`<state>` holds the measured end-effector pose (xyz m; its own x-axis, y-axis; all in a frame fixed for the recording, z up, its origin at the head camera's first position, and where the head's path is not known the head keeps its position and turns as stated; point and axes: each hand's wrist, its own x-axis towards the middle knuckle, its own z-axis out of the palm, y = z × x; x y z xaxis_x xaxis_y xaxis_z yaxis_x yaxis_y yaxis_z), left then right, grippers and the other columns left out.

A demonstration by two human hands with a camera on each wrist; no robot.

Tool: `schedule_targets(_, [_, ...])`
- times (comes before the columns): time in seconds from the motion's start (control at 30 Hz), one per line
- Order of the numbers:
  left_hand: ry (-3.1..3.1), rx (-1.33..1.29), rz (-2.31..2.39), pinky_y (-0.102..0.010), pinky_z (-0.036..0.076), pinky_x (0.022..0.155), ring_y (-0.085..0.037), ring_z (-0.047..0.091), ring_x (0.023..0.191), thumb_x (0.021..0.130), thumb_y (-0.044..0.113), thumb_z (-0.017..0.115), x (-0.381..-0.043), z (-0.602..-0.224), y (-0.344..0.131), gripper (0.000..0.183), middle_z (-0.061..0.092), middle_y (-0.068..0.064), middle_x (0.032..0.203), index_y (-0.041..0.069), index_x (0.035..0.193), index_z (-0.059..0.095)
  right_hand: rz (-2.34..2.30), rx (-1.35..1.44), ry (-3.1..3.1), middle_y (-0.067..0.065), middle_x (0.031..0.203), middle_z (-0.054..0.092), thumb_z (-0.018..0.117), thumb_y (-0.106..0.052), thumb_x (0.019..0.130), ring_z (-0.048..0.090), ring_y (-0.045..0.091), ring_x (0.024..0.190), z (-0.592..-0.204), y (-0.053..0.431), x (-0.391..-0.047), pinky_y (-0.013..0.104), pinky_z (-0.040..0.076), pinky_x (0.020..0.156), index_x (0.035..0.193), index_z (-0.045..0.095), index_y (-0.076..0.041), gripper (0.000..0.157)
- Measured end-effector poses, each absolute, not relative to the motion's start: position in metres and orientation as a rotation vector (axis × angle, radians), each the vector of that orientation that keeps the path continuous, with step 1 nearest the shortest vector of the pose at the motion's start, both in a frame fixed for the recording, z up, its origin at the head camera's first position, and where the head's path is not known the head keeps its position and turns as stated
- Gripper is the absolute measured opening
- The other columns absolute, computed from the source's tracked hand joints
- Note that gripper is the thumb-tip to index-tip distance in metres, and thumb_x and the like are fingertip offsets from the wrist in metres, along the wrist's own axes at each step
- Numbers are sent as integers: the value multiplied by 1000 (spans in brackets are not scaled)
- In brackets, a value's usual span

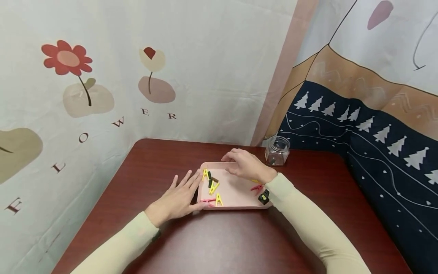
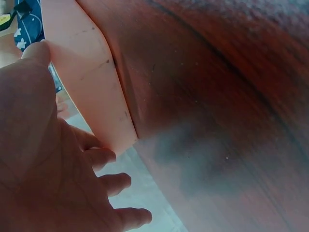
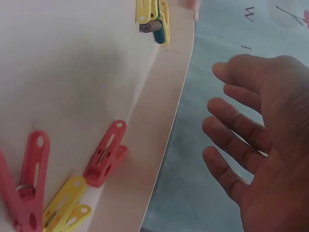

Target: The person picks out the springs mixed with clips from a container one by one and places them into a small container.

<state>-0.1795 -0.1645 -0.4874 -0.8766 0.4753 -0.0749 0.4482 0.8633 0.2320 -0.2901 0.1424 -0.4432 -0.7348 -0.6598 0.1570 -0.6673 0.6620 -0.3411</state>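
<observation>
A shallow pink tray (image 1: pixel 236 190) lies on the table with small plastic clothespins in it. My left hand (image 1: pixel 179 198) rests against the tray's left side, its fingers spread. Over the far part of the tray is my right hand (image 1: pixel 248 165), fingers loosely bent and nothing between them. A yellow clothespin (image 1: pixel 219 200) lies near the front left, beside a pink-red one. Dark green pieces (image 1: pixel 210 182) and a small brown coiled piece (image 1: pixel 214 179) lie at the left. In the right wrist view, a red clothespin (image 3: pixel 106 154) lies near a yellow clothespin (image 3: pixel 65 205) along the tray wall.
A clear glass jar (image 1: pixel 277 152) stands at the back right of the reddish-brown table (image 1: pixel 164 160), just beyond my right wrist. Behind the table hangs a white flower-print cloth (image 1: pixel 212 68), with a dark blue tree-print cloth (image 1: pixel 342 129) on the right.
</observation>
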Motion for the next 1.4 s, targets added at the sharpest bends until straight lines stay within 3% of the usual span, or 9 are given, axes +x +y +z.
schedule_targets(0.47, [2903,720,349,-85,22,139,-48,23,182,110,77,63,-178,-486,-164,110,18,-12,198,8,187,24,474,1540,-2887,8,128,82,82,-7,105,79,24,121,-451,113,-301,41,65,105,139,82,-12,34])
schedule_targets(0.77, [2926,738,379,-85,23,138,-48,24,181,110,78,62,-179,-488,-163,112,20,-14,197,7,187,23,446,1609,-2903,8,125,84,78,2,102,80,22,115,-458,102,-302,37,67,102,135,83,-12,36])
schedule_targets(1.23, [2905,728,335,-84,21,140,-48,21,182,110,77,62,-180,-488,-164,110,16,-13,198,9,187,23,439,1598,-2938,3,110,86,83,2,98,79,14,100,-466,96,-307,27,65,90,120,82,-11,25])
schedule_targets(1.4, [2898,729,347,-84,20,140,-48,20,183,110,76,64,-179,-488,-164,110,16,-13,198,9,187,23,453,1612,-2944,4,111,86,82,2,99,79,12,99,-467,96,-306,24,65,90,122,82,-10,26])
